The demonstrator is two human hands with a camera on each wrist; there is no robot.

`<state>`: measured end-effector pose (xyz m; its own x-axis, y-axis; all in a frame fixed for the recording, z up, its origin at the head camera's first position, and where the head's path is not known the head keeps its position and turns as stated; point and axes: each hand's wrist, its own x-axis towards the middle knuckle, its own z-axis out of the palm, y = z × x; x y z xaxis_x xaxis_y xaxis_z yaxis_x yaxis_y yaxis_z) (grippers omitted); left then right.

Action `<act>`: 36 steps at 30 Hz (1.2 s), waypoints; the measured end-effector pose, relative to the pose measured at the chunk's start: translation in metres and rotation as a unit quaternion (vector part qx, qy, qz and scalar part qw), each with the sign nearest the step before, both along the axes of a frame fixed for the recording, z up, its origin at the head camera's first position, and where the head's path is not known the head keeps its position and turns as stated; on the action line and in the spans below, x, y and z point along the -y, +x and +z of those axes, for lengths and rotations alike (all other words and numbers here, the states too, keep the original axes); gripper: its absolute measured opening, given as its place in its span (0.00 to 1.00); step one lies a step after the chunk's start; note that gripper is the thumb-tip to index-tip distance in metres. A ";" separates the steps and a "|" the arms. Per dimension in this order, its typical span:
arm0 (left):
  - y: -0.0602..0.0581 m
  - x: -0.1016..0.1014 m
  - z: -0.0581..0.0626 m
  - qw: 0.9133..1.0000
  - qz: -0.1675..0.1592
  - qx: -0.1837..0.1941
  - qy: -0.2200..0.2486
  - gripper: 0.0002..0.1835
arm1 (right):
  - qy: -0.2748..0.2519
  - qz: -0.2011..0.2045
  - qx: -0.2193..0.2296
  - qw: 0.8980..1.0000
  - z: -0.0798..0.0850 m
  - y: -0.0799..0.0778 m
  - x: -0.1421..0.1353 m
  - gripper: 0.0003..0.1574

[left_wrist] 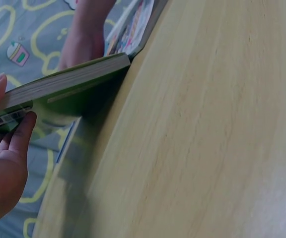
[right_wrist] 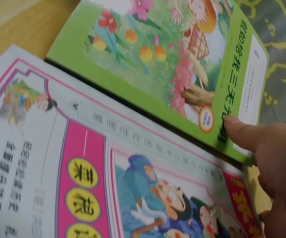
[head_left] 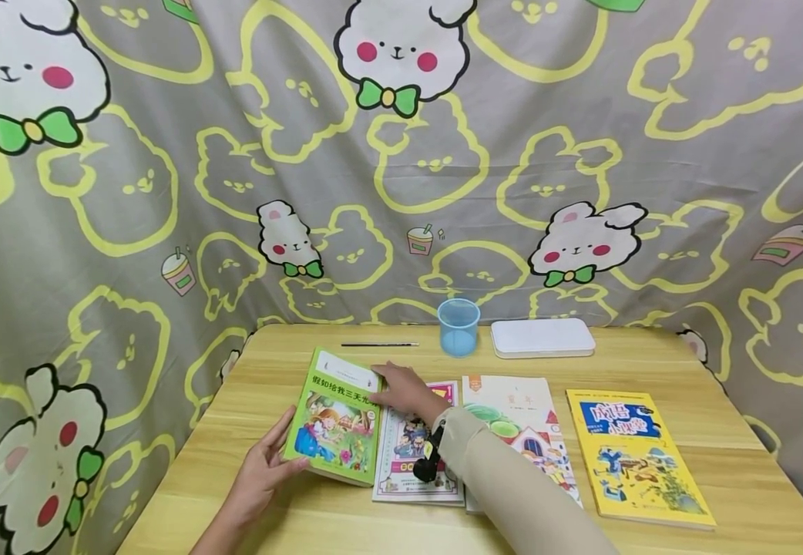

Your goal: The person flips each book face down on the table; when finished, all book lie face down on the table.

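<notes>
A thick green book (head_left: 337, 420) with a picture of a child among flowers is held between both hands, its left side tilted up off the wooden table. My left hand (head_left: 263, 466) grips its lower left side, thumb on the front cover and fingers under the back, beside a barcode in the left wrist view. My right hand (head_left: 404, 389) pinches the upper right edge; the thumb (right_wrist: 245, 134) lies on the cover in the right wrist view. Right beside it lies a white book with a pink border (head_left: 418, 462), partly covered by my right wrist.
A white book with a house picture (head_left: 512, 428) and a yellow book (head_left: 637, 455) lie farther right. Along the back of the table (head_left: 290, 336) are a dark pencil (head_left: 379, 344), a blue cup (head_left: 458, 331) and a white case (head_left: 542, 338). A patterned curtain (head_left: 443, 185) hangs behind.
</notes>
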<state>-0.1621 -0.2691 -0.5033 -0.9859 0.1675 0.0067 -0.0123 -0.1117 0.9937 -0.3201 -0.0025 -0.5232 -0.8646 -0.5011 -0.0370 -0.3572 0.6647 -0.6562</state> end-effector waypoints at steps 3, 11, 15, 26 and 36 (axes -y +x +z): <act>0.000 -0.001 0.001 1.000 -0.004 -0.008 0.007 0.54 | -0.018 0.003 0.014 1.000 0.005 0.002 0.003 0.46; 0.000 -0.006 0.004 1.000 0.000 -0.022 0.000 0.54 | -0.069 0.008 0.040 0.997 0.016 0.003 0.013 0.49; 0.001 -0.008 0.007 0.999 -0.010 -0.036 0.005 0.53 | -0.093 0.025 0.039 0.995 0.022 0.004 0.018 0.49; 0.005 -0.012 0.014 0.999 -0.022 -0.046 0.015 0.49 | -0.133 0.021 0.014 0.991 0.043 0.008 0.032 0.50; 0.008 -0.014 0.022 0.996 -0.019 -0.084 -0.021 0.46 | -0.215 0.014 0.040 0.976 0.062 0.015 0.040 0.52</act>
